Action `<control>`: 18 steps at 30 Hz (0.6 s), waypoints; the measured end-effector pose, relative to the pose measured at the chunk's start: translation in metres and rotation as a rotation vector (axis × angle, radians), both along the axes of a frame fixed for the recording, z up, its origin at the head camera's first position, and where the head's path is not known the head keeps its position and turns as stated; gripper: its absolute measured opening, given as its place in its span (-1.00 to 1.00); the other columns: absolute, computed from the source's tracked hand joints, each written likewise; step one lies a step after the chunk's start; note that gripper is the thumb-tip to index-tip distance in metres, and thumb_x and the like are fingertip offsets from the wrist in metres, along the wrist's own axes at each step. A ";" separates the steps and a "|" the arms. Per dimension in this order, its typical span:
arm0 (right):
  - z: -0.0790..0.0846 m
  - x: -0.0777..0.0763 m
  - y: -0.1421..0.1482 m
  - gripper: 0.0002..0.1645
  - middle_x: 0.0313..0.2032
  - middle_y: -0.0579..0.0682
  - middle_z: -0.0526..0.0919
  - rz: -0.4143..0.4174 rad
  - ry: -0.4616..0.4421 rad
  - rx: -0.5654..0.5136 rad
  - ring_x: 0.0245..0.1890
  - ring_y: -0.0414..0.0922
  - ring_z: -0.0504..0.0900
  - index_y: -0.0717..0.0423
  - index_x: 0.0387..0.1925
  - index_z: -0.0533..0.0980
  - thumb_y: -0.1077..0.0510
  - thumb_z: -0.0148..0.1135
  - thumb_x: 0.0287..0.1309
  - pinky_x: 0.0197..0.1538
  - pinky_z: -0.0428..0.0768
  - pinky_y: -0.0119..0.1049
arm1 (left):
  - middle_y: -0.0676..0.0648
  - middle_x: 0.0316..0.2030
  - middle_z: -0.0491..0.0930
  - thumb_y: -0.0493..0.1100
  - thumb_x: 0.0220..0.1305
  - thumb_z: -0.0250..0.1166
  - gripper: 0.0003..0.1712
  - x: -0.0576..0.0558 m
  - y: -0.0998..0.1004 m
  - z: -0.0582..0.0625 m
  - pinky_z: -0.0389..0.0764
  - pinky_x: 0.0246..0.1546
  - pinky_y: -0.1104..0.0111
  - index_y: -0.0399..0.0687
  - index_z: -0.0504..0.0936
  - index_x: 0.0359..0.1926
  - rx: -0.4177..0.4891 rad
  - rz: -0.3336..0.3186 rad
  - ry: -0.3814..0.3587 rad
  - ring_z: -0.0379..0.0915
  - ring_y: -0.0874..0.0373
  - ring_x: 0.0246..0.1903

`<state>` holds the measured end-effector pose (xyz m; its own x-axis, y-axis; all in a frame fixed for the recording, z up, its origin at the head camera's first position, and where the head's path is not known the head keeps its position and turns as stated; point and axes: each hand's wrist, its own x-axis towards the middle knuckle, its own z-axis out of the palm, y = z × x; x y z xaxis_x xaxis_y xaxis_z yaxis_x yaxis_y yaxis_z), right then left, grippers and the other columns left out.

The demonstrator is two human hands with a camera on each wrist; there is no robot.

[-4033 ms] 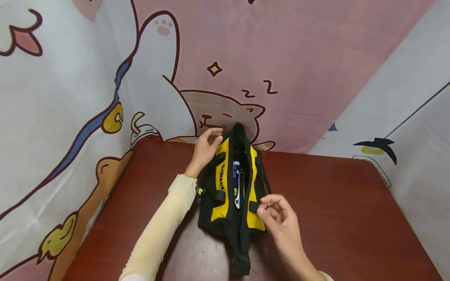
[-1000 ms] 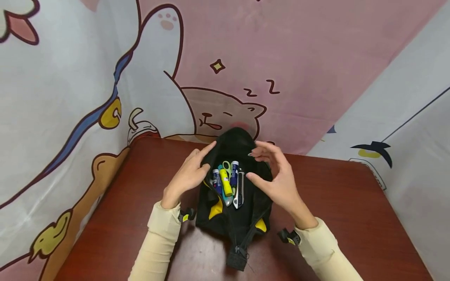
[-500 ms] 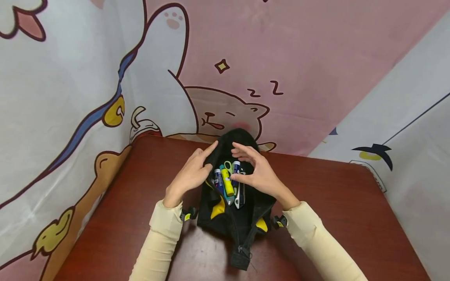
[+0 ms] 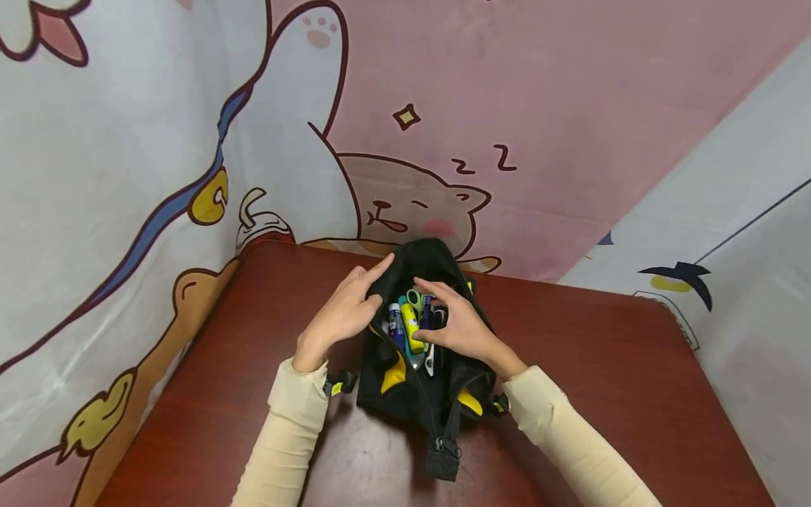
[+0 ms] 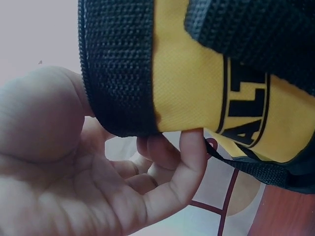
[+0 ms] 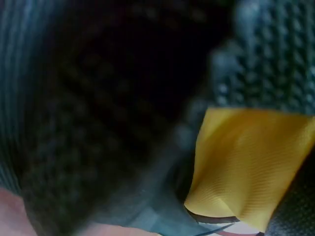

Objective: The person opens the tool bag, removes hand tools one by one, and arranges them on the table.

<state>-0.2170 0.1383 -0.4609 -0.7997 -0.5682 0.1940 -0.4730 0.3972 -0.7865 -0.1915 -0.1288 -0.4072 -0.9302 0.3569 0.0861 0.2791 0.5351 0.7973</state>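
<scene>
A black and yellow tool bag [image 4: 393, 387] lies unzipped on the table, its mouth spread wide. My left hand [image 4: 342, 313] holds the bag's left rim; in the left wrist view the thumb and curled fingers pinch the black-edged yellow fabric. My right hand [image 4: 465, 327] reaches inside from the right, thumb and fingers apart, the thumb tip right at a yellow tube [image 4: 410, 324]. Around that tube lie a blue, white-capped glue stick [image 4: 395, 322], green-handled scissors [image 4: 415, 299], a second blue tube [image 4: 427, 310] and a utility knife [image 4: 431, 362], partly hidden by the hand.
The reddish-brown table [image 4: 602, 380] extends on both sides of the bag. Behind it hangs a pink and white cartoon-printed cloth [image 4: 538, 105], close to the bag's far end. The zipper end [image 4: 441, 458] points towards the person. Bag fabric [image 6: 251, 162] fills much of the right wrist view.
Four seconds ago the bag's mouth was narrow; now it is spread wide, with the left hand on its rim. The right hand has moved left and down into the bag, over its contents.
</scene>
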 end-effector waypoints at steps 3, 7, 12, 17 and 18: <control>-0.005 -0.001 -0.001 0.21 0.51 0.25 0.47 0.017 -0.005 0.018 0.45 0.35 0.47 0.22 0.71 0.25 0.21 0.72 0.14 0.41 0.51 0.32 | -0.22 -0.03 0.43 -0.30 0.58 0.08 -0.14 0.000 0.000 0.001 0.40 -0.12 0.12 0.07 0.12 0.80 -0.004 -0.002 -0.014 0.31 -0.04 -0.18; -0.011 -0.004 -0.004 0.25 0.52 0.18 0.47 0.020 -0.024 0.049 0.47 0.31 0.47 0.19 0.72 0.24 0.22 0.74 0.11 0.42 0.52 0.27 | -0.22 -0.04 0.42 -0.30 0.59 0.09 -0.14 0.001 -0.001 0.002 0.39 -0.13 0.13 0.08 0.11 0.81 -0.010 -0.001 -0.025 0.30 -0.04 -0.20; -0.017 -0.006 -0.008 0.30 0.53 0.15 0.46 0.012 -0.044 0.133 0.49 0.25 0.48 0.10 0.74 0.23 0.19 0.77 0.08 0.48 0.47 0.25 | -0.20 -0.07 0.41 -0.31 0.59 0.09 -0.14 0.002 -0.004 0.002 0.38 -0.15 0.13 0.08 0.11 0.81 -0.008 -0.003 -0.025 0.28 -0.03 -0.22; -0.020 -0.005 -0.009 0.34 0.57 0.19 0.44 -0.004 -0.052 0.179 0.54 0.27 0.42 0.09 0.75 0.22 0.17 0.79 0.05 0.49 0.44 0.32 | -0.21 -0.07 0.42 -0.31 0.59 0.08 -0.13 0.000 -0.004 0.001 0.39 -0.15 0.14 0.10 0.10 0.81 -0.006 -0.015 -0.018 0.28 -0.02 -0.23; -0.021 -0.005 -0.009 0.35 0.58 0.19 0.43 -0.008 -0.058 0.183 0.56 0.28 0.40 0.08 0.75 0.22 0.17 0.80 0.04 0.50 0.43 0.33 | -0.21 -0.06 0.42 -0.30 0.59 0.08 -0.13 0.000 -0.004 0.001 0.39 -0.15 0.14 0.10 0.10 0.81 -0.006 -0.018 -0.017 0.29 -0.02 -0.23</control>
<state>-0.2217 0.1295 -0.4816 -0.8112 -0.5833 0.0418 -0.4255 0.5397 -0.7265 -0.1918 -0.1332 -0.4060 -0.9250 0.3738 0.0682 0.2750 0.5347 0.7991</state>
